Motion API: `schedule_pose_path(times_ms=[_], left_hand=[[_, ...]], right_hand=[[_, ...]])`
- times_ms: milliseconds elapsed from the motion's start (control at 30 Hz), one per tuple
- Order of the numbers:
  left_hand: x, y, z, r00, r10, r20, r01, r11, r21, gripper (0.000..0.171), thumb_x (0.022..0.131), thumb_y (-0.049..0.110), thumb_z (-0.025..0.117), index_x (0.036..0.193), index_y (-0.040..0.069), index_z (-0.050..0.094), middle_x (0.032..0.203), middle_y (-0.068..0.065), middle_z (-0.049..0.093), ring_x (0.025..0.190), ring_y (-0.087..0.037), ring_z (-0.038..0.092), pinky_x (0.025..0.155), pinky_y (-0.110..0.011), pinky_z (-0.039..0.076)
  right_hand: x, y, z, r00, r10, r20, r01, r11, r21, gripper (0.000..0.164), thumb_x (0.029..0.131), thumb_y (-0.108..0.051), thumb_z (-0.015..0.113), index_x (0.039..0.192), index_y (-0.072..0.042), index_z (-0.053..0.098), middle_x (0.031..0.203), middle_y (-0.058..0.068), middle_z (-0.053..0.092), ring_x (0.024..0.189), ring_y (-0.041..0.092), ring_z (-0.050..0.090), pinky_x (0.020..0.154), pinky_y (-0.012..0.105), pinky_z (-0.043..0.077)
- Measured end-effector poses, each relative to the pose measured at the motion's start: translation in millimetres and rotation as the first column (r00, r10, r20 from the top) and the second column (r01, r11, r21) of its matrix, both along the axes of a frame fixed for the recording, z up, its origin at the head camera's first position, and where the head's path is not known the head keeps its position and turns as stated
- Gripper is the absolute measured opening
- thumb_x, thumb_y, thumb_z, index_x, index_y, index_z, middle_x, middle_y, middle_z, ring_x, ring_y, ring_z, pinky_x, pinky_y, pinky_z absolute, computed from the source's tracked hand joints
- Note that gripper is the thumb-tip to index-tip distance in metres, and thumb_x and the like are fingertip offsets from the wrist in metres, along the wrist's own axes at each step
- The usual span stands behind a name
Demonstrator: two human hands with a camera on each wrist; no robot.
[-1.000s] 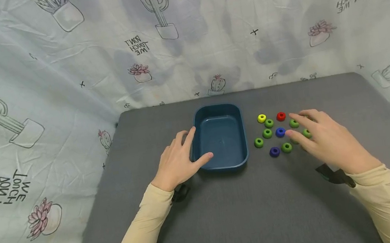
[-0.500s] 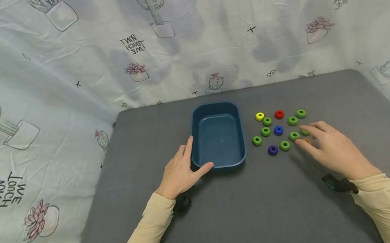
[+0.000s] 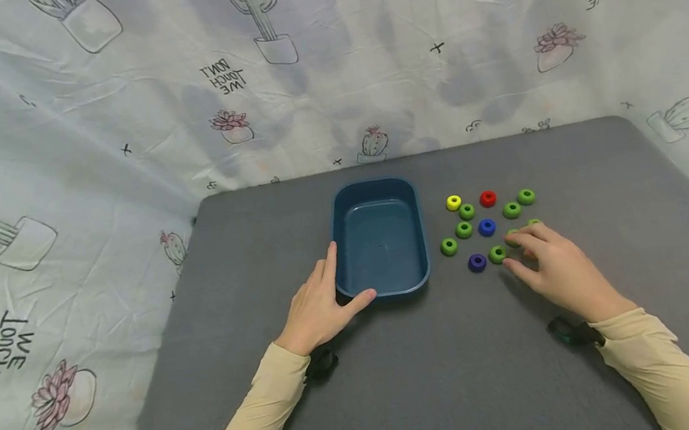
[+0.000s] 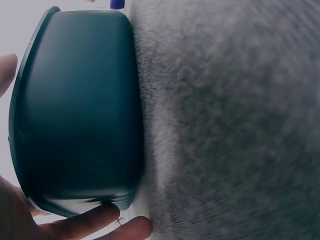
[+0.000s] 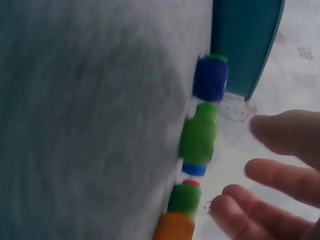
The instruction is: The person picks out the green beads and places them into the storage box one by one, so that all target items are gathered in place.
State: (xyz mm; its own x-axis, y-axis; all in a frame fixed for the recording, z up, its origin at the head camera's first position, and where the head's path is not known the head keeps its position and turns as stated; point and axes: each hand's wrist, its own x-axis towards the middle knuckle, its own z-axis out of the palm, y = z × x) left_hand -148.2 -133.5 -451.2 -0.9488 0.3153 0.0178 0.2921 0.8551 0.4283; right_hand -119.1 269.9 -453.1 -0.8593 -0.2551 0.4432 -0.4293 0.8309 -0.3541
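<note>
A dark blue rectangular plastic tray (image 3: 381, 246) lies in the middle of the head view. My left hand (image 3: 313, 310) rests at its near left corner, thumb over the front rim and fingers along the left wall; the left wrist view shows fingertips (image 4: 107, 215) against that wall. My right hand (image 3: 558, 275) hovers over the near right of a group of chunky round beads, thumb and fingers apart, nothing between them. Nearest to its thumb is a green bead (image 3: 497, 254), beside a purple bead (image 3: 477, 263). An orange bead (image 5: 175, 227) shows in the right wrist view, hidden by the hand from above.
Further back among several green beads are a blue bead (image 3: 486, 227), a red bead (image 3: 488, 199) and a yellow bead (image 3: 453, 203). All lie on the grey tabletop (image 3: 444, 376), right of the tray. A cactus-print curtain (image 3: 331, 64) borders the table behind and at the sides.
My right hand first drew back toward the near right, then shifted left over the nearer green beads. The left hand settled its fingers lower along the tray's side. The head view tilted slightly.
</note>
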Motion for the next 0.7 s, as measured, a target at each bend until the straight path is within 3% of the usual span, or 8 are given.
schedule_pose_path(times_ms=[300, 567, 700], left_hand=[[-2.0, 2, -3.3, 1.000, 0.001, -0.010, -0.001, 1.000, 0.001, 0.115, 0.089, 0.080, 0.056, 0.169, 0.015, 0.007, 0.151, -0.019, 0.051, 0.104, -0.029, 0.064, 0.081, -0.044, 0.054], [-3.0, 3, -3.0, 1.000, -0.005, -0.009, 0.005, 1.000, -0.021, 0.117, 0.088, 0.080, 0.057, 0.169, 0.013, 0.006, 0.141, -0.018, 0.057, 0.099, -0.026, 0.061, 0.077, -0.039, 0.050], [-2.9, 2, -4.4, 1.000, 0.007, -0.004, -0.007, 1.000, -0.009, 0.118, 0.087, 0.081, 0.058, 0.169, 0.013, 0.007, 0.145, -0.019, 0.056, 0.105, -0.029, 0.063, 0.080, -0.042, 0.053]], right_hand=[[0.4, -8, -7.7, 0.999, 0.016, 0.037, -0.018, 0.999, 0.034, 0.043, 0.081, -0.007, 0.087, 0.121, -0.001, 0.073, 0.114, 0.014, 0.066, 0.077, 0.013, 0.060, 0.065, 0.041, 0.049], [-0.2, -9, -12.1, 0.996, 0.054, 0.076, -0.060, 0.996, 0.074, 0.049, 0.082, -0.005, 0.085, 0.128, 0.001, 0.069, 0.125, 0.018, 0.066, 0.081, 0.015, 0.061, 0.067, 0.042, 0.051], [-1.8, -10, -11.7, 0.994, 0.068, 0.083, -0.074, 0.995, 0.066, 0.046, 0.081, -0.002, 0.085, 0.125, 0.000, 0.070, 0.118, 0.015, 0.069, 0.082, 0.016, 0.062, 0.067, 0.042, 0.051]])
